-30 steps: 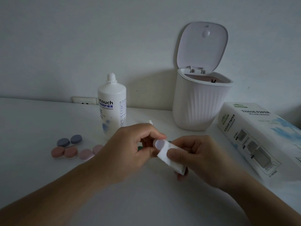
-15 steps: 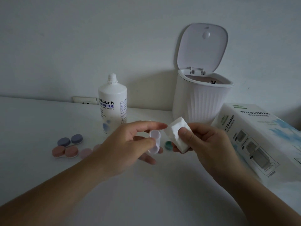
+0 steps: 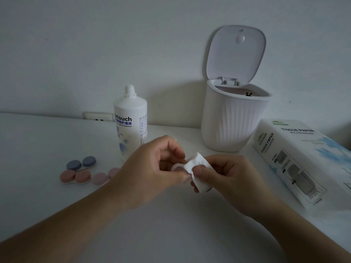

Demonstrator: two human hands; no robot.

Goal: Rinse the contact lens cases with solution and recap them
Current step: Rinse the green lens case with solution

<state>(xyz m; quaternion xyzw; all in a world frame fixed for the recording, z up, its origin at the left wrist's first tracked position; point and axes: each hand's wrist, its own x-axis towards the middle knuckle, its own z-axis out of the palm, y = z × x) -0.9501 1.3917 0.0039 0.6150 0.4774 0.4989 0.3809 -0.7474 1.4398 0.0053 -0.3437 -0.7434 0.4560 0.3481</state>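
Observation:
My left hand (image 3: 152, 168) pinches a white, uncapped contact lens case (image 3: 177, 168) between thumb and fingers above the table. My right hand (image 3: 228, 179) holds a folded white tissue (image 3: 197, 168) pressed against that case, covering most of it. The white solution bottle (image 3: 131, 124) stands uncapped behind my left hand. Left of it lie three capped cases: a blue one (image 3: 80, 163), an orange one (image 3: 75, 176) and a pink one (image 3: 104, 176), partly hidden by my left wrist.
A white ribbed bin (image 3: 233, 120) with its lid up stands at the back right. A tissue paper box (image 3: 296, 160) lies along the right edge. A wall socket (image 3: 98, 117) sits behind the bottle. The white table (image 3: 171, 224) spreads in front.
The right hand, which had lifted the tissue away from the case half a second ago, has brought it back onto the case. A green cap seen on the table then is now hidden.

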